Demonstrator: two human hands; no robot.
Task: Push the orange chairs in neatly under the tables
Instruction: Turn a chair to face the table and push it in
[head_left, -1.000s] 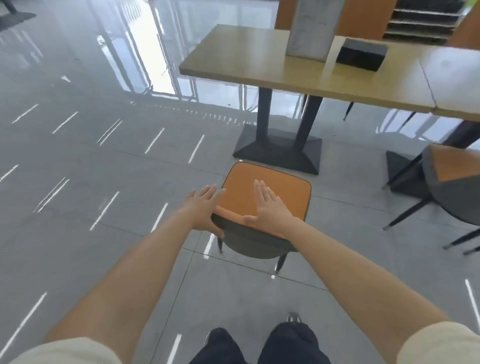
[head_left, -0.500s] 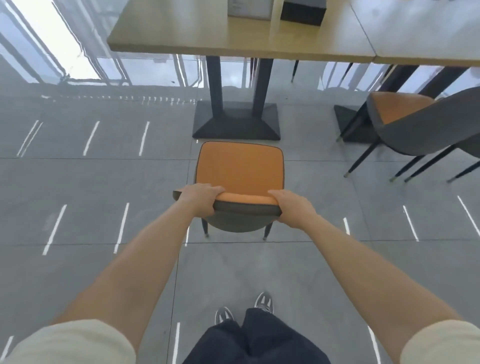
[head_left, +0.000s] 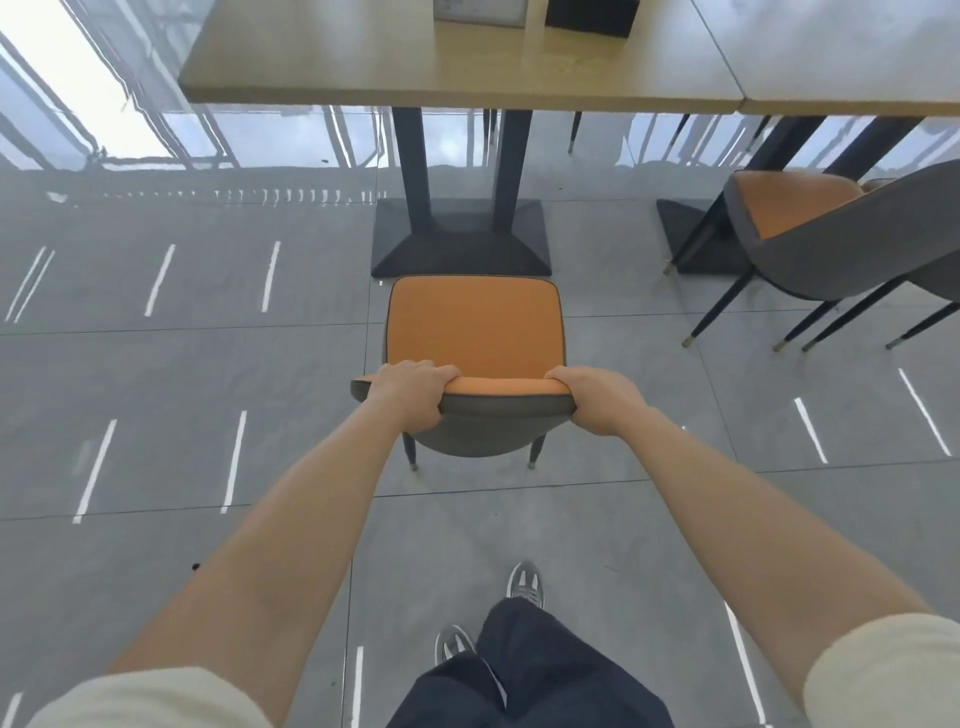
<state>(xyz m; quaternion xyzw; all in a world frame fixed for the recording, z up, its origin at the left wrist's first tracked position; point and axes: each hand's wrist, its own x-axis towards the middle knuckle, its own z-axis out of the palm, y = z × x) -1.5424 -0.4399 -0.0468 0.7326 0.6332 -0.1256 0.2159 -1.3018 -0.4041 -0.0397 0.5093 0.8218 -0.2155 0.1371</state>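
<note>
1. Left grip curls round the left end of the chair back; right grip curls round the right end.
2. Chair stands on the floor, facing the tabletop, seat front just beside the base.
3. Second chair stands far right, angled.

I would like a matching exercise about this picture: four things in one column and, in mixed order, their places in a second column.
1 left hand
2 right hand
3 black box
4 second chair

a on the table
b stands at the right, untouched
c grips the left end of the chair back
d grips the right end of the chair back

Pairs: 1-c, 2-d, 3-a, 4-b.
</note>
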